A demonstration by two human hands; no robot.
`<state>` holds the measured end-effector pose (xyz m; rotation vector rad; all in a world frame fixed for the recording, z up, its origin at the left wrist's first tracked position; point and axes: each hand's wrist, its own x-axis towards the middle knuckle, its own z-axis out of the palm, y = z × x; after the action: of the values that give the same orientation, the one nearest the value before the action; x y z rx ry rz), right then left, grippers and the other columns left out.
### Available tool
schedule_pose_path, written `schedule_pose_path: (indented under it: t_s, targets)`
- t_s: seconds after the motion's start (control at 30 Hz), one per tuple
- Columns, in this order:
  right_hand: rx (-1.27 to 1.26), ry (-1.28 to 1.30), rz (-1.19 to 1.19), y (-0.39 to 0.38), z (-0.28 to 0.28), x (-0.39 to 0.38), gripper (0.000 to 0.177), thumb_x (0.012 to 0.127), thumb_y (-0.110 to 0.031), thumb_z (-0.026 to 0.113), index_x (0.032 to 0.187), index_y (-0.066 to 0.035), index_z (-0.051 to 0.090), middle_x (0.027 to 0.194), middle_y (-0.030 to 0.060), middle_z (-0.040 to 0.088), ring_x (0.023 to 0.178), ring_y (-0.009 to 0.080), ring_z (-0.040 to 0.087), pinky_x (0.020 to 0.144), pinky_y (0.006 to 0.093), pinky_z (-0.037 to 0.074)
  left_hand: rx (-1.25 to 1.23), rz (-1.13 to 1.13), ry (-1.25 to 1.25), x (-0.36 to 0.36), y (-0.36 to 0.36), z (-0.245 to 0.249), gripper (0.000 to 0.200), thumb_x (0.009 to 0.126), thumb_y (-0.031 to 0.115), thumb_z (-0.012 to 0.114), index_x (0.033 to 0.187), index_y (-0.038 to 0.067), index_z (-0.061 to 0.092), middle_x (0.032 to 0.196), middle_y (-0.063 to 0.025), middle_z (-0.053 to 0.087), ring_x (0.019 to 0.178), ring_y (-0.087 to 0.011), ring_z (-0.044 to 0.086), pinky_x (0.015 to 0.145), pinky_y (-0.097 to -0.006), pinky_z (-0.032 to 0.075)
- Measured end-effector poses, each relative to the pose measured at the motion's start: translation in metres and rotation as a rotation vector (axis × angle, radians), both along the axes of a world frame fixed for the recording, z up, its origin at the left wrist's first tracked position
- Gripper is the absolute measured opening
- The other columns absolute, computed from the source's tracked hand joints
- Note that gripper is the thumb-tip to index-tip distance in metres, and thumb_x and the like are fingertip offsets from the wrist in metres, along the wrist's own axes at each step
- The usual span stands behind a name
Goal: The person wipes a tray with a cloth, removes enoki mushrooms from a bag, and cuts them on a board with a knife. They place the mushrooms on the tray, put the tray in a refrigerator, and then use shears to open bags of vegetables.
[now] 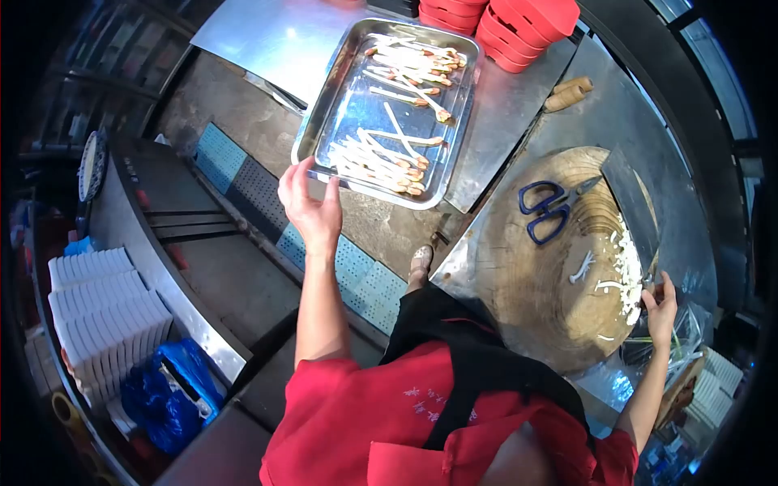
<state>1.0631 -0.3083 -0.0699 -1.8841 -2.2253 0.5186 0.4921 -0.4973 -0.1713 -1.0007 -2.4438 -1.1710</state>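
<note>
My left hand [313, 209] grips the near left corner of a shallow metal tray [326, 97], fingers at its rim. Inside the tray lie two loose bunches of thin white stalks [377, 166] with brownish ends. On the right, my right hand [660, 312] is closed around the handle end of a cleaver [628, 202], whose broad blade lies along the edge of a round wooden chopping block [519, 275]. Beside the blade is a strip of chopped white pieces [626, 271]. Scissors [545, 212] with dark blue handles rest on the block.
Stacked red containers [519, 36] stand behind the tray on the metal counter [502, 121]. A brown roll-like object [569, 95] lies behind the block. At left are stacked white containers [109, 316] and a blue plastic bag [166, 397]. Floor shows between the counters.
</note>
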Motion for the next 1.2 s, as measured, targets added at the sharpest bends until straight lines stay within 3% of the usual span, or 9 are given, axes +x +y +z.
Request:
schedule_pose_path:
  t_s: [0.23,0.33,0.57,0.77,0.93,1.03,1.07,1.1,1.2]
  targets:
    - [-0.171,0.123,-0.110,0.011,-0.002,-0.003,0.049,0.072,0.004,0.063,0.119,0.003,0.048,0.085,0.0007,0.050,0.077,0.0107,0.045,0.071,0.0224,0.040,-0.616,-0.821,-0.034,-0.059,0.067,0.015,0.069,0.052,0.011,0.077,0.117,0.016,0.055,0.122,-0.0113,0.048,0.112,-0.0312,0.043,0.091,-0.0421,0.038]
    - [-0.205,0.095,-0.139,0.008,0.004,-0.015,0.047,0.071,0.003,0.062,0.116,0.004,0.050,0.087,0.0028,0.051,0.076,0.0121,0.046,0.072,0.0233,0.040,-0.577,-1.111,0.025,-0.071,0.092,0.012,0.053,0.057,0.017,0.074,0.109,0.016,0.060,0.118,-0.0102,0.051,0.108,-0.0293,0.046,0.089,-0.0407,0.040]
    - [-0.017,-0.185,-0.052,-0.002,0.032,-0.047,0.026,0.064,0.003,0.055,0.090,0.002,0.053,0.075,0.0069,0.050,0.066,0.0135,0.046,0.062,0.0245,0.040,-0.415,-0.971,-0.207,-0.098,0.179,0.018,0.036,0.067,0.016,0.061,0.102,0.005,0.061,0.109,-0.0162,0.055,0.108,-0.0316,0.049,0.093,-0.0379,0.040]
    - [0.099,-0.116,-0.106,-0.020,0.047,-0.062,0.021,0.062,0.004,0.052,0.083,0.003,0.053,0.072,0.0039,0.048,0.066,0.0102,0.043,0.062,0.0221,0.038,-0.341,-0.773,0.200,-0.108,0.258,-0.031,0.042,0.084,0.035,0.053,0.114,0.006,0.055,0.117,-0.0166,0.052,0.111,-0.0367,0.043,0.095,-0.0445,0.034]
    - [0.022,0.184,-0.399,-0.063,0.058,-0.043,0.020,0.061,0.004,0.052,0.081,0.003,0.056,0.073,-0.0019,0.049,0.066,0.0060,0.042,0.061,0.0190,0.036,-0.514,-1.125,0.160,-0.101,0.245,-0.017,0.028,0.084,0.030,0.054,0.094,0.007,0.066,0.086,-0.0138,0.060,0.087,-0.0303,0.053,0.082,-0.0404,0.039]
    - [0.095,0.414,-0.523,-0.106,0.058,-0.035,0.028,0.060,0.005,0.050,0.086,0.004,0.060,0.068,0.0019,0.056,0.055,0.0074,0.050,0.049,0.0202,0.038,-0.644,-0.859,0.014,-0.091,0.234,0.005,0.028,0.081,0.031,0.057,0.089,0.006,0.067,0.091,-0.0151,0.060,0.091,-0.0308,0.055,0.079,-0.0394,0.044]
    - [-0.001,0.534,-0.611,-0.119,0.068,-0.037,0.028,0.060,0.003,0.050,0.086,0.004,0.060,0.066,0.0047,0.058,0.056,0.0098,0.053,0.050,0.0215,0.040,-0.622,-0.966,0.329,-0.072,0.228,0.037,0.026,0.083,0.027,0.057,0.090,0.003,0.066,0.092,-0.0161,0.060,0.091,-0.0317,0.056,0.082,-0.0396,0.044]
    - [0.004,0.730,-0.666,-0.133,0.070,-0.038,0.028,0.060,0.001,0.052,0.086,0.004,0.060,0.066,0.0063,0.058,0.054,0.0117,0.054,0.049,0.0226,0.041,-0.257,-0.868,0.296,-0.088,0.237,-0.004,0.023,0.084,0.021,0.057,0.090,0.000,0.064,0.092,-0.0163,0.060,0.088,-0.0314,0.057,0.081,-0.0388,0.044]
    - [0.025,1.044,-0.670,-0.166,0.073,-0.032,0.022,0.067,-0.003,0.048,0.086,0.002,0.057,0.060,0.0081,0.053,0.049,0.0148,0.052,0.046,0.0266,0.046,-0.097,-0.990,-0.033,0.021,0.225,0.079,0.016,0.085,0.013,0.057,0.090,-0.002,0.062,0.090,-0.0135,0.061,0.087,-0.0243,0.058,0.080,-0.0328,0.043]
